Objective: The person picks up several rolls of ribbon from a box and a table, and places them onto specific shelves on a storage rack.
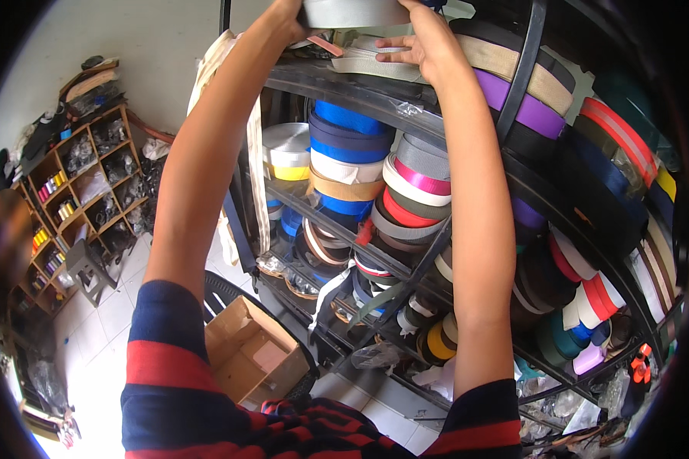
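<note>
At the top edge I hold up a grey roll of webbing [354, 14], partly cut off by the picture's edge. My left hand [289, 19] is closed on its left side, with most of the fingers out of sight. My right hand [430, 47] grips its right side near the top edge, while its lower fingers stretch out beneath the roll. Under these fingers a pale flat coil of webbing [379, 65] lies on the rack's upper shelf [344, 90]. A salmon-coloured strip [325, 44] sticks out close to my left hand.
Stacked webbing rolls [348, 145] fill the dark metal rack; its upright [522, 65] stands right of my right arm. A purple roll [520, 103] sits behind that. Below is an open cardboard box [253, 344]. Far left are wooden cubbyholes [88, 164] and a grey stool [90, 268].
</note>
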Motion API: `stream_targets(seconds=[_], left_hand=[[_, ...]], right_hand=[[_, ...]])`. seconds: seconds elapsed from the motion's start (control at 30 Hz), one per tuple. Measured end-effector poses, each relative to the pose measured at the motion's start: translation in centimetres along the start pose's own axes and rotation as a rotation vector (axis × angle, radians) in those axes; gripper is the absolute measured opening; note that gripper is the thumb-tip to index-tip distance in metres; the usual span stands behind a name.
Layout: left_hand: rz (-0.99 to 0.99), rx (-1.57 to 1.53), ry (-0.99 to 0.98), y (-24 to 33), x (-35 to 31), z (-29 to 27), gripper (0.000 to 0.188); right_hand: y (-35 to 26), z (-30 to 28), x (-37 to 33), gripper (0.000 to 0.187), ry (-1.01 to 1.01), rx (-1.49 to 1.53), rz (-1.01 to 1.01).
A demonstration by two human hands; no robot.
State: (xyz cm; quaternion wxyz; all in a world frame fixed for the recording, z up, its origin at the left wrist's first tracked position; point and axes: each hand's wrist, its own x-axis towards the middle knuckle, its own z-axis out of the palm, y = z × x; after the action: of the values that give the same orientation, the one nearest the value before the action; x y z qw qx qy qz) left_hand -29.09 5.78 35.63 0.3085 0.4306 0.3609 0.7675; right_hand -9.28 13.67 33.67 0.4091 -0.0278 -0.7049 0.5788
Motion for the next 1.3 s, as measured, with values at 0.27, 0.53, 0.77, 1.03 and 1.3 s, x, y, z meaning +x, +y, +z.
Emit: stream_targets(seconds=[0.27, 0.53, 0.77, 1.03, 1.3], left_hand=[[-0.170, 0.219, 0.078, -1.4, 9.1, 0.3, 0.026], [-0.143, 0.463, 0.184, -4.0, 6.3, 4.3, 0.051], [-0.104, 0.252, 0.016, -5.7, 8.6, 2.7, 0.073], [-0.043, 0.302, 0.108, -5.9, 9.5, 2.7, 0.079], [0.019, 0.311, 0.082, -6.3, 9.0, 3.2, 0.083]], right_hand=[[-0.7, 0.4, 0.2, 0.054, 0.158, -0.017, 0.028], [0.8, -0.5, -0.3, 0.061, 0.293, -0.328, 0.009], [3.0, 1.0, -0.3, 0.057, 0.640, -0.936, -0.337], [4.9, 3.0, -1.5, 0.037, 0.789, -1.199, -0.669], [5.5, 3.0, -1.6, 0.036, 0.854, -1.152, -0.848]])
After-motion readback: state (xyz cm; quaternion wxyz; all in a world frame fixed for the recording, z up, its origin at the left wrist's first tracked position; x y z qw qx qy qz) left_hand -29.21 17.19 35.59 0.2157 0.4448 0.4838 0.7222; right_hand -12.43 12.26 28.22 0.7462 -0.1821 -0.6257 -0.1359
